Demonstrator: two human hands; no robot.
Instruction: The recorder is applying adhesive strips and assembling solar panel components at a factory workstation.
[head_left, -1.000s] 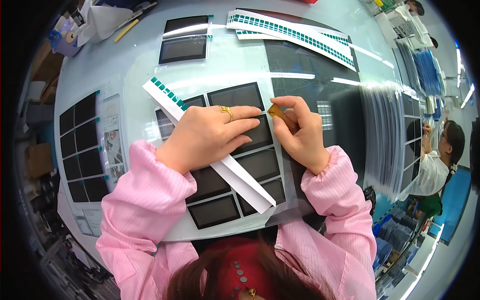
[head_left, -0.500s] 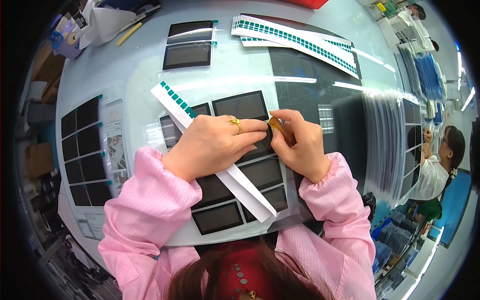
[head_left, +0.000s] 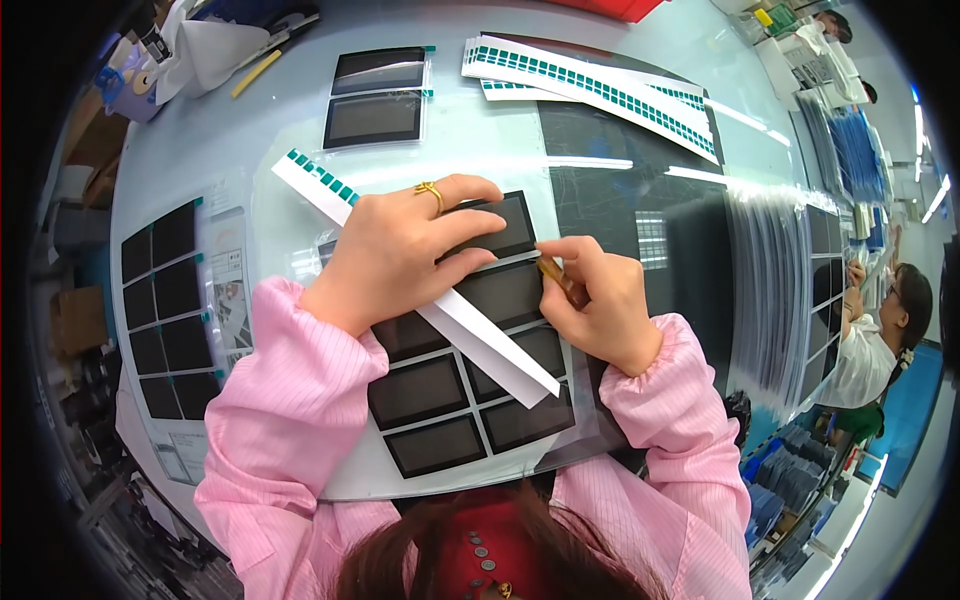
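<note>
Drawn back from the right one, your left hand (head_left: pixel 415 245) now bends its fingers instead of pointing them at the tool, and the white strip (head_left: pixel 492 350) beneath it has swung so its lower end sits higher. Your right hand (head_left: pixel 605 305) pinches the small yellow-brown tool (head_left: pixel 557 274) in a closed grip between thumb and fingers, just beside the right edge of the sheet of dark panels (head_left: pixel 435 445). Your left grip looks loose, thumb and fingers apart over the strip; you cannot tell from here whether it has hold of it. Green squares line the strip's upper end, and the strip slants across the panels.

At the table's far left corner stands a purple pot (head_left: pixel 128 92) beside crumpled white material (head_left: pixel 205 58); its contents are too small to make out. A red bin (head_left: pixel 612 8) is cut off at the top edge, its inside out of sight.

Your table (head_left: pixel 275 120) is pale and glossy, with a dark area (head_left: pixel 680 285) on the right reflecting the lights. More green-marked strips (head_left: pixel 590 90) overlap at the far side, and upright clear sheets (head_left: pixel 765 290) stand along the right. Beyond them a co-worker (head_left: pixel 865 345) in white handles dark panels, above a blue floor (head_left: pixel 912 405).
</note>
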